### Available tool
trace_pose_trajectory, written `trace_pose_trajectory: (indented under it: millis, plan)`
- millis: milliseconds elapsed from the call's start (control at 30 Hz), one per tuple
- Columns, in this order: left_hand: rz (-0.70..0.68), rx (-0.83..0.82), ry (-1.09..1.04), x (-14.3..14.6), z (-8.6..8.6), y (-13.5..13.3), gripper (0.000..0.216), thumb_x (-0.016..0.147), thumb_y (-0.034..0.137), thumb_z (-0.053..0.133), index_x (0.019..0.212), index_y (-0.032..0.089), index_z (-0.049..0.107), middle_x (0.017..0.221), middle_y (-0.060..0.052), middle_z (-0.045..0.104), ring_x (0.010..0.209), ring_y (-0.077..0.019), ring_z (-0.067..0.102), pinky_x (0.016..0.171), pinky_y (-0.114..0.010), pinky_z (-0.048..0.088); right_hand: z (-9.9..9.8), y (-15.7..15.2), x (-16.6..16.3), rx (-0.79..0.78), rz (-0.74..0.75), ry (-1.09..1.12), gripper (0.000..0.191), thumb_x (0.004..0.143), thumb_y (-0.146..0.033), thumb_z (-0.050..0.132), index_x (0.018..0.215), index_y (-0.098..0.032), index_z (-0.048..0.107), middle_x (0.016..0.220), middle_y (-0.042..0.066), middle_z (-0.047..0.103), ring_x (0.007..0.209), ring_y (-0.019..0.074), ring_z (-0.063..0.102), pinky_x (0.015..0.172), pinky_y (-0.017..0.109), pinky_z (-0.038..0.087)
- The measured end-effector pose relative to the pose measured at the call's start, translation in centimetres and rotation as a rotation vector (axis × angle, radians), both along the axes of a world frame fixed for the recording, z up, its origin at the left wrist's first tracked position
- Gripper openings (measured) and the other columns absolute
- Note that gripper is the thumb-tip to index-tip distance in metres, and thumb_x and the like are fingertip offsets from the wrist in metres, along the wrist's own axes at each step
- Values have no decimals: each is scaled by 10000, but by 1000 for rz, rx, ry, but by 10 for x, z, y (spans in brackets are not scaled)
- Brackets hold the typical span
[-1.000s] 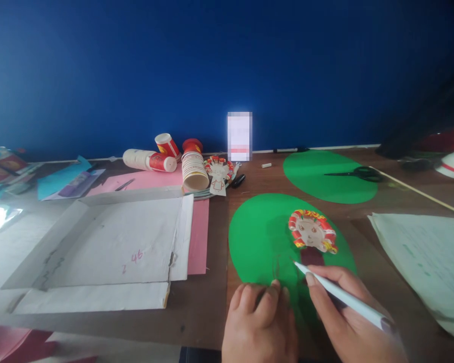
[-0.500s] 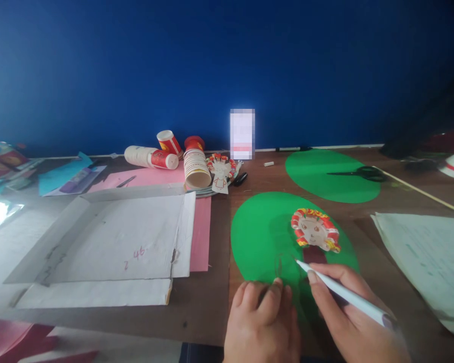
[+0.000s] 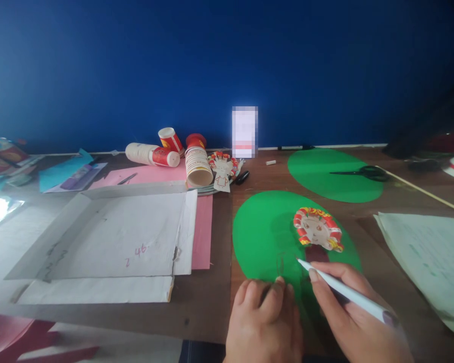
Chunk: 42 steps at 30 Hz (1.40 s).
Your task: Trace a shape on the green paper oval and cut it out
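Note:
My right hand [image 3: 348,312] pinches a white marker [image 3: 348,295] with a dark end, its tip just over a green paper oval [image 3: 257,227]. My left hand [image 3: 265,320], fingers curled, presses on the oval's near edge; its thumb is hidden. Faint pen lines [image 3: 281,262] show on the green just beyond the left fingers. On the oval's right part lies a cut paper-cup piece with a drawn face [image 3: 318,230], its rim curled in red and yellow. Below that face, a dark maroon strip [image 3: 317,254] runs down, partly covered by my right hand.
A second green oval [image 3: 314,176] carries black scissors [image 3: 371,173]. A thin stick [image 3: 423,189] and a pale sheet [image 3: 427,262] lie right. Left are a shallow white box [image 3: 109,242], stacked paper cups [image 3: 199,164], pink paper [image 3: 202,237] and a small paper figure [image 3: 222,179].
The view has shifted slightly, so everything sits a little further right. Both hands hold nearly the same pose, with the marker tip still at the green paper.

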<state>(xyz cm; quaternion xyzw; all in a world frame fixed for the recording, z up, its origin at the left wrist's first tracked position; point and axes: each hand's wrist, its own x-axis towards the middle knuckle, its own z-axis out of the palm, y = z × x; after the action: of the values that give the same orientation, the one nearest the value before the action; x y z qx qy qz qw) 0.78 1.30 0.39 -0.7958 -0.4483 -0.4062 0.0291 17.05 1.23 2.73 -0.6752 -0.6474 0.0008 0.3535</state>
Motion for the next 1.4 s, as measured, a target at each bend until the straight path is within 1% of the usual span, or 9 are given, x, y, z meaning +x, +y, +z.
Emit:
trace_pose_trajectory:
  millis: [200, 467, 667, 867, 1067, 1267, 1400]
  plan:
    - [-23, 6, 8, -3, 3, 1, 202, 898, 181, 566, 1019, 190, 727, 946, -14, 768, 730, -185, 659, 679, -342, 544, 1, 1, 0, 16, 17, -16, 184, 958, -380, 535, 862, -267, 645, 737, -6, 781, 601, 168, 754, 561, 203, 575]
    - [-26, -2, 3, -3, 3, 1, 209, 887, 171, 581, 1037, 196, 724, 953, -27, 766, 739, -186, 661, 689, -345, 553, 0, 3, 0, 37, 33, -18, 194, 953, -370, 541, 843, -258, 656, 734, 2, 786, 619, 173, 765, 580, 213, 581]
    - [-38, -6, 8, -4, 3, 0, 212, 890, 175, 579, 1045, 196, 722, 943, -37, 763, 742, -185, 660, 693, -345, 553, 1, 2, -1, 30, 18, -6, 198, 937, -390, 551, 832, -262, 660, 717, 1, 789, 591, 178, 762, 542, 216, 576]
    - [-44, -32, 14, -4, 3, 0, 213, 895, 188, 579, 1053, 195, 721, 970, -20, 768, 746, -189, 658, 686, -356, 549, 3, 4, -2, 43, 19, -1, 182, 928, -370, 553, 817, -261, 649, 693, -6, 778, 573, 168, 753, 544, 203, 579]
    - [-36, -26, 0, -4, 4, 0, 211, 892, 180, 579, 1047, 194, 721, 971, -17, 769, 744, -190, 657, 679, -358, 547, 0, 3, 0, 13, 17, 14, 176, 923, -369, 565, 824, -258, 658, 708, -6, 779, 576, 166, 750, 544, 206, 577]
    - [-36, -29, 20, -5, 3, 0, 211, 891, 191, 579, 1046, 200, 723, 955, -36, 764, 744, -189, 659, 691, -349, 551, 5, 3, -2, 13, 12, 42, 190, 915, -381, 561, 792, -267, 650, 680, -7, 773, 557, 171, 745, 550, 208, 580]
    - [-27, -24, 5, -4, 3, 0, 208, 894, 184, 577, 1041, 201, 724, 970, -22, 767, 745, -192, 659, 692, -354, 548, 5, 2, -2, 21, 15, 34, 195, 918, -376, 558, 788, -266, 654, 674, -11, 769, 550, 164, 741, 544, 202, 573]
